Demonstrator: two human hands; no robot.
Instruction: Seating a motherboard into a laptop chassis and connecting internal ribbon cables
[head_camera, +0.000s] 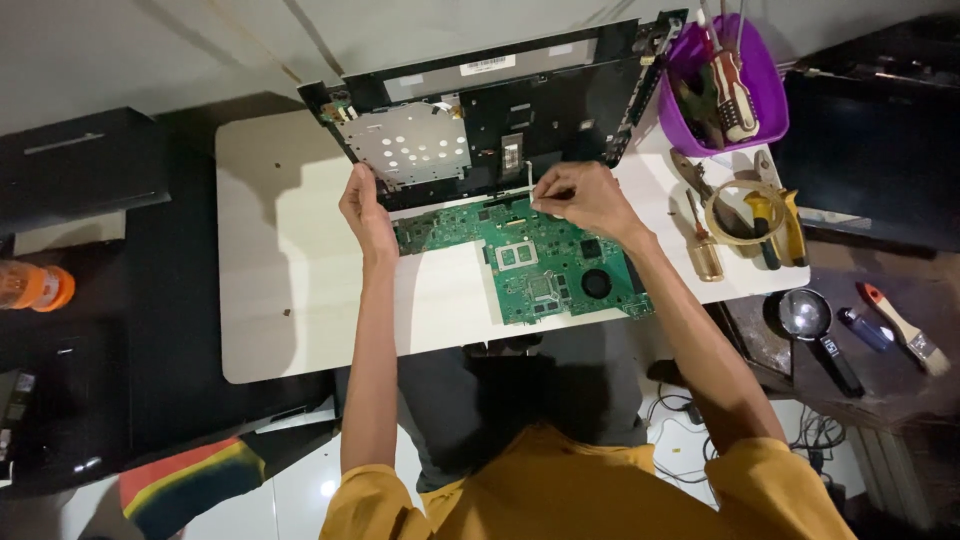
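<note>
On the white counter (290, 300), a green circuit board (540, 262) lies just before an opened black laptop shell (500, 120). The left hand (365, 212) grips the shell's lower edge; the right hand (585, 198) pinches a small white strip (527, 180) above the board. A purple tool tub (765, 100) stands beside them.

A green laptop motherboard (540, 262) lies flat on the white counter (290, 300), component side up, with a square socket near its middle and a round dark part toward its right end. Its far edge sits just at the black laptop base shell (490, 120), which lies opened beyond it, showing a perforated silver metal plate (412, 145) on its left half.
</note>
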